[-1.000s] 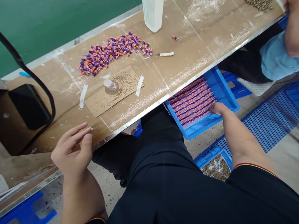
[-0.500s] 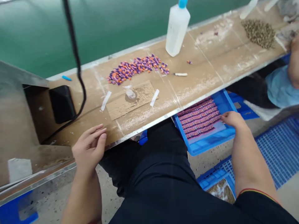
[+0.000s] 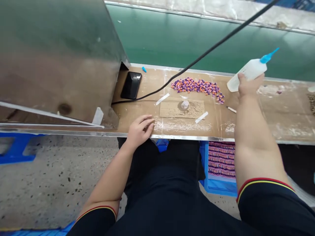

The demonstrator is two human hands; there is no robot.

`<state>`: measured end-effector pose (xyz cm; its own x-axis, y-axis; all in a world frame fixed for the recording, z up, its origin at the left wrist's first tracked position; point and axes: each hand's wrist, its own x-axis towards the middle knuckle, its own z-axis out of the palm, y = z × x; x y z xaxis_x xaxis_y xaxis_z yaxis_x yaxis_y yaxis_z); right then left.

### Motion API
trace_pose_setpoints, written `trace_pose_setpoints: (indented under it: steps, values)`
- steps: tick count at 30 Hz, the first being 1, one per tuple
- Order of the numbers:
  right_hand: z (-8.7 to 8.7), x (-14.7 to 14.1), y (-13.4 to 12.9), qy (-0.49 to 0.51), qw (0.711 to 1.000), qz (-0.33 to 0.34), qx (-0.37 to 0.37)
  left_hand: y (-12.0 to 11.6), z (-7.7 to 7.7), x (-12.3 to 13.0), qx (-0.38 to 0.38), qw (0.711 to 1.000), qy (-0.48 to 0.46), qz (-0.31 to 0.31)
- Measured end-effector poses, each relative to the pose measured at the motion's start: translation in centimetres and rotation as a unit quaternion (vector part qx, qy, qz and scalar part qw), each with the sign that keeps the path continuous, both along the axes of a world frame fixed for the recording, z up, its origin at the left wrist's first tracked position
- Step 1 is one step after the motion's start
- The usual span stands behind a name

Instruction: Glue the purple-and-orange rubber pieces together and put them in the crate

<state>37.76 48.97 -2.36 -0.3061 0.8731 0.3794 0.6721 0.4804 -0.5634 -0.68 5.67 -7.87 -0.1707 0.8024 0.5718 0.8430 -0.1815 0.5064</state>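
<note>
My right hand (image 3: 249, 86) is wrapped round a white squeeze bottle (image 3: 248, 70) with a blue nozzle, which tilts to the right over the bench. On the bench's front part rests my left hand (image 3: 140, 131), fingers loosely bent and apart, holding nothing. Ahead of it lies a cardboard piece (image 3: 169, 109) with a whitish lump (image 3: 184, 105) in a damp patch. White strips (image 3: 162, 99) lie at two of its corners. Behind the cardboard spreads a pile of small purple, orange and pink pieces (image 3: 197, 86). A small white-handled tool (image 3: 231, 109) is partly hidden by my right forearm.
A black phone (image 3: 131, 85) lies beside a metal housing (image 3: 61, 65) on the left. A black cable (image 3: 209, 50) crosses above the bench. Under the bench edge, a blue tray (image 3: 220, 187) holds rows of pink-purple pieces. A blue cap (image 3: 144, 69) lies near the phone.
My right hand has moved from the blue tray up to the bottle and gripped it; the bottle now leans right. My left hand stays on the bench. The view has turned left.
</note>
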Motion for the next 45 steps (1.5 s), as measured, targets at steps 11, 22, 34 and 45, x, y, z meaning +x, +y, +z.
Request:
trace_pose_setpoints:
  steps: [11,22,34,45]
  values:
    - [6.8,-4.8,-22.5,-0.036,0.893,0.129,-0.430,-0.3,-1.0,0.8,-0.005,0.999,-0.040,0.006]
    - [7.6,-6.9,-23.0,-0.244,0.851,0.135,-0.444,-0.5,-1.0,1.1,0.046,0.999,-0.020,0.000]
    - [8.5,-7.6,-22.6,-0.234,0.829,0.115,-0.494,-0.6,-0.9,1.0,0.030,0.999,-0.022,0.000]
    - [5.8,-3.1,-21.6,-0.038,0.909,0.074,-0.407,-0.2,-0.3,1.1,0.052,0.998,0.015,0.027]
